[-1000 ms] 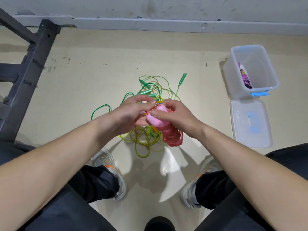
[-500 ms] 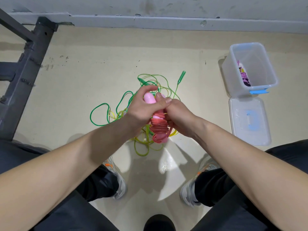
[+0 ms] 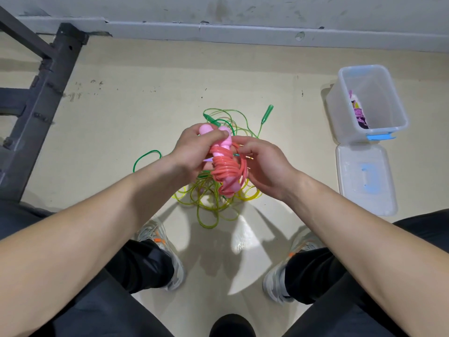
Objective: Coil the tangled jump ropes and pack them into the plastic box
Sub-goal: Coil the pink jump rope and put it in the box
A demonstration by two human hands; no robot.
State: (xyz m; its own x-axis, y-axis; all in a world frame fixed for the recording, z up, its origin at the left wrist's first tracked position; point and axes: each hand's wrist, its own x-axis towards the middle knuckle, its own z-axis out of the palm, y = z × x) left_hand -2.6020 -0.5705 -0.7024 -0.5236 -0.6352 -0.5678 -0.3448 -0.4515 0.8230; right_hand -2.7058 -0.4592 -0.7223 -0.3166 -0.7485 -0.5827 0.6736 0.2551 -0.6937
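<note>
My left hand (image 3: 194,149) grips the two pink handles of a pink jump rope (image 3: 224,170), whose red-pink cord is wound in tight turns around them. My right hand (image 3: 264,164) pinches a loose loop of that cord beside the bundle. Below my hands on the floor lies a tangle of green and yellow jump ropes (image 3: 213,200), with one green handle (image 3: 266,114) pointing toward the wall. The clear plastic box (image 3: 393,103) stands open at the right with a purple coiled rope (image 3: 360,115) inside.
The box's lid (image 3: 364,178) with a blue handle lies flat on the floor just in front of the box. A dark metal frame (image 3: 41,93) stands at the left. My two shoes (image 3: 160,249) flank the tangle, and a wall runs along the back.
The pink bundle has turned more upright and my left hand has taken over the handles' top. My right hand has shifted to the right side, drawing a cord loop around the bundle.
</note>
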